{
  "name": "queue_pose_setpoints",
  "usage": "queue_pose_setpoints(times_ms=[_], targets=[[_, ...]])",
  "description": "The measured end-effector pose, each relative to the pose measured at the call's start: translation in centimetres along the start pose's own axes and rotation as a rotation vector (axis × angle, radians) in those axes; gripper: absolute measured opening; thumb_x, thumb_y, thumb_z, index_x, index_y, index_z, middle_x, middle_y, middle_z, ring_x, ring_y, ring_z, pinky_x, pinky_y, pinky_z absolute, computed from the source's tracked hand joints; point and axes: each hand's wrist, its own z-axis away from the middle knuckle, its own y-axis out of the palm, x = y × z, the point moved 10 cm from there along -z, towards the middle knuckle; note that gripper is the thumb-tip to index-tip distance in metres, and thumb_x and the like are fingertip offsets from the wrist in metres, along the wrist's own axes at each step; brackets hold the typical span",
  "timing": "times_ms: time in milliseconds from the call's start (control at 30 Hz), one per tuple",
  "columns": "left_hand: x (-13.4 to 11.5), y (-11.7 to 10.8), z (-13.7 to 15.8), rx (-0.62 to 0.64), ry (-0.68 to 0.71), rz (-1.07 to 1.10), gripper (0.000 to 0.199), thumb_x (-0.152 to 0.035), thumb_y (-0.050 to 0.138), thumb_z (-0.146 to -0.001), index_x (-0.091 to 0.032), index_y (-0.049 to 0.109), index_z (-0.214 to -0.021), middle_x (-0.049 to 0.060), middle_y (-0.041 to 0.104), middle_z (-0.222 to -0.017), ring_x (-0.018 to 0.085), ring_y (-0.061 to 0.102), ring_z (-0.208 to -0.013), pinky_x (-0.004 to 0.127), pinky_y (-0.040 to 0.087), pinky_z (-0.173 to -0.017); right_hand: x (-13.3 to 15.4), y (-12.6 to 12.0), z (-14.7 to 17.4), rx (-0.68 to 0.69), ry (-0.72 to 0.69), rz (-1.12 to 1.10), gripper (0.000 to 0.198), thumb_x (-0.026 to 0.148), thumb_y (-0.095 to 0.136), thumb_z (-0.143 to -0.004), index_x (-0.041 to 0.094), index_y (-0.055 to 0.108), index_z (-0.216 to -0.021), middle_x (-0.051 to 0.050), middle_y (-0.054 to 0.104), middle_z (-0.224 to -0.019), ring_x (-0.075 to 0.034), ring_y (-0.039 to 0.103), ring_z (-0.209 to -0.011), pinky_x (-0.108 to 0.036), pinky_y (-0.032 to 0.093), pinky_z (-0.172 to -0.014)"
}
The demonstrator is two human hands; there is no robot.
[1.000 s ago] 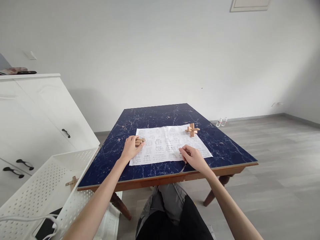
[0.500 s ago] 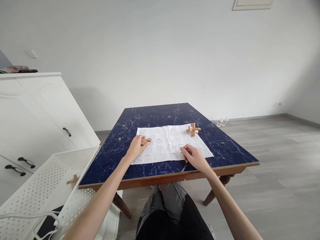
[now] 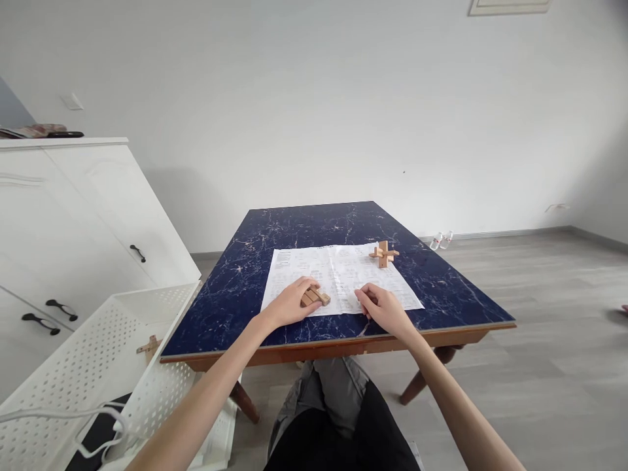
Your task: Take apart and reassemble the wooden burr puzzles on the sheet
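Observation:
My left hand (image 3: 288, 304) is wrapped over some notched wooden puzzle pieces (image 3: 312, 298) lying side by side, on the near part of a printed paper sheet (image 3: 299, 263). Parts of the pieces are hidden by the fingers. To the right, my right hand (image 3: 385, 309) rests by the sheet's near edge with its fingers curled closed. Whatever may be inside those fingers is hidden. Beyond that hand, an assembled wooden cross-shaped puzzle (image 3: 383, 254) stands on the sheet's far right corner.
The sheet lies on a dark blue marbled table (image 3: 314, 226) with a wooden edge. At the left stand a white perforated bin (image 3: 98, 347) with a wooden piece (image 3: 149, 348) and cables, and a white cabinet (image 3: 88, 216). Clear bottles (image 3: 441, 241) are on the floor, right.
My left hand has slid the wooden pieces to the right and closer to me, toward my right hand. The right hand stays almost in place. The view has shifted slightly.

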Motion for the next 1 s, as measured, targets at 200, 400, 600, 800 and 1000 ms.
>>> queue_pose_setpoints(times_ms=[200,400,600,800,1000], targets=[[1.1,-1.0,2.0,-0.183,-0.069,-0.037,0.07,-0.056,0.074,-0.093,-0.022,0.05,-0.149,0.019,0.054,-0.155,0.04,0.046,-0.148,0.056,0.04,-0.121,3.7,3.4,0.7,0.046,-0.095,0.183,0.021,0.044,0.049,-0.106,0.025,0.058,-0.101,-0.004,0.074,-0.087,-0.022,0.069,-0.074,-0.032,0.046,-0.067],[2.3,-1.0,3.9,-0.262,-0.186,0.0,0.064,-0.049,0.073,-0.094,-0.02,0.05,-0.147,0.019,0.059,-0.15,0.039,0.054,-0.143,0.054,0.044,-0.118,4.0,6.3,-0.5,0.059,-0.064,0.377,0.032,0.032,0.058,-0.102,0.022,0.053,-0.133,-0.005,0.075,-0.095,-0.025,0.071,-0.079,-0.03,0.038,-0.064],[2.5,-1.5,5.0,-0.278,-0.247,0.111,0.061,-0.043,0.075,-0.092,-0.022,0.053,-0.144,0.017,0.06,-0.15,0.039,0.054,-0.143,0.055,0.042,-0.12,3.7,6.8,-1.3,0.051,-0.029,0.486,0.011,0.031,0.062,-0.103,0.024,0.063,-0.11,-0.006,0.076,-0.099,-0.024,0.072,-0.081,-0.029,0.03,-0.061],[1.5,-1.8,7.0,-0.295,-0.261,0.301,0.056,-0.051,0.071,-0.096,-0.023,0.054,-0.142,0.017,0.06,-0.15,0.038,0.053,-0.142,0.056,0.039,-0.121,3.3,6.7,-1.6,0.014,-0.021,0.478,0.006,0.026,0.06,-0.102,0.024,0.063,-0.107,-0.007,0.078,-0.093,-0.026,0.074,-0.084,-0.03,0.032,-0.06],[1.2,-2.1,7.5,-0.333,-0.29,0.645,0.057,-0.072,0.029,-0.107,-0.023,0.057,-0.114,0.01,0.067,-0.113,0.026,0.067,-0.109,0.045,0.053,-0.104,2.3,6.4,-1.6,-0.032,-0.013,0.416,0.009,0.026,0.056,-0.103,0.023,0.063,-0.108,-0.009,0.079,-0.092,-0.028,0.074,-0.085,-0.03,0.035,-0.06]])
